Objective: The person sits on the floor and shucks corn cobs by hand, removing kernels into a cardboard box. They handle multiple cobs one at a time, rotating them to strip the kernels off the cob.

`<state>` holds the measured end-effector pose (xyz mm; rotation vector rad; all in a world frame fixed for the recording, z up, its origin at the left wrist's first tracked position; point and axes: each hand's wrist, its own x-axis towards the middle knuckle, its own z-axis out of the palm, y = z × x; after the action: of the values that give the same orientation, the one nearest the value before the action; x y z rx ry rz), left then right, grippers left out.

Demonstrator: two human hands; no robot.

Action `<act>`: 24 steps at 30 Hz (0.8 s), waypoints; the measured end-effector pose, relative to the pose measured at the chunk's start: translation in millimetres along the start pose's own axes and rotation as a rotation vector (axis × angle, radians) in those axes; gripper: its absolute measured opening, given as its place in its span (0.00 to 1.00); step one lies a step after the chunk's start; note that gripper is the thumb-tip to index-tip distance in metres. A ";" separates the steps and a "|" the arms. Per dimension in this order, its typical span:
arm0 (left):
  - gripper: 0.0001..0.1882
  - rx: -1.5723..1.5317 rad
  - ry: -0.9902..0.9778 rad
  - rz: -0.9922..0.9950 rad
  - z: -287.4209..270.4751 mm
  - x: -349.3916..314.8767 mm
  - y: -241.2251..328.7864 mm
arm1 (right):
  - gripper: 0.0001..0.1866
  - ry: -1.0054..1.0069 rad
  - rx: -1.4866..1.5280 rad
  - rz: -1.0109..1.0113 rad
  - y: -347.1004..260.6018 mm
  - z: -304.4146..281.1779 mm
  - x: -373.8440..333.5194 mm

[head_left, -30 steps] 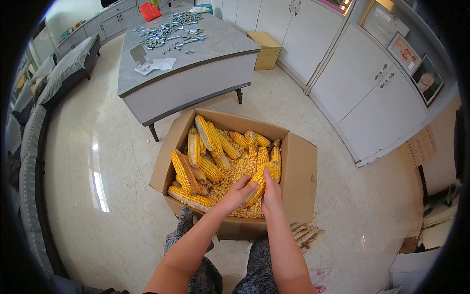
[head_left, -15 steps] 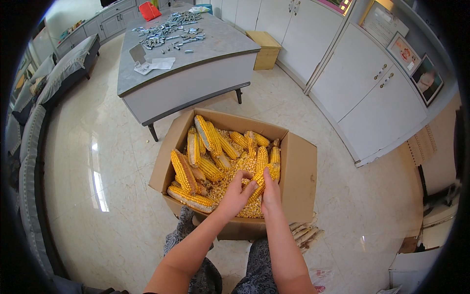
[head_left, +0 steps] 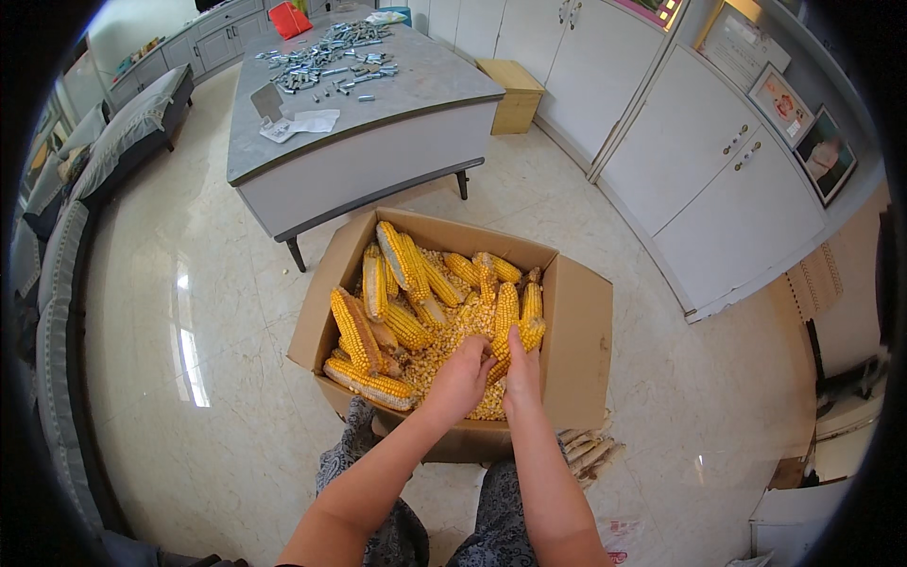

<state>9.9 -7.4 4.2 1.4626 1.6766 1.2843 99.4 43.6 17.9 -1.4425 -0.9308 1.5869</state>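
An open cardboard box (head_left: pixel 578 331) stands before me with loose yellow corn kernels (head_left: pixel 430 364) and several ears of dried corn (head_left: pixel 354 331) inside. My right hand (head_left: pixel 522 373) is closed round an ear of corn (head_left: pixel 498 367) low over the kernels, its thumb pointing up along the side. Against the same ear, my left hand (head_left: pixel 459 378) has its fingers curled in. Its fingertips are partly hidden behind the hand. Other ears lean just beyond my hands and along the box's left side.
Past the box is a grey-topped table (head_left: pixel 416 90) with a heap of metal bolt-like pieces (head_left: pixel 331 57) on it. Stripped cobs (head_left: pixel 590 452) lie on the floor beside the box's near right corner. White cabinets (head_left: pixel 680 180) line the right, a sofa (head_left: pixel 71 283) the left.
My left hand has turned, and its fingers have curled inward against the ear. The ear sits more upright in my right hand, which has barely shifted.
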 end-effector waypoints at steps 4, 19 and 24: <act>0.12 0.195 -0.118 0.032 -1.2 1.4 -8.0 | 0.51 0.004 0.000 -0.042 -0.2 0.2 -1.6; 0.10 0.128 -0.168 -0.003 -9.2 3.0 -5.6 | 0.53 -0.085 0.009 -0.051 0.6 -4.2 1.4; 0.08 -0.300 -0.089 -0.130 -7.6 1.7 0.4 | 0.55 -0.018 -0.075 -0.052 -3.5 -2.6 -0.9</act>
<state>3.0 -8.0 7.7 1.1962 1.4249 1.3136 102.3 44.3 21.2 -1.4456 -1.0406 1.5435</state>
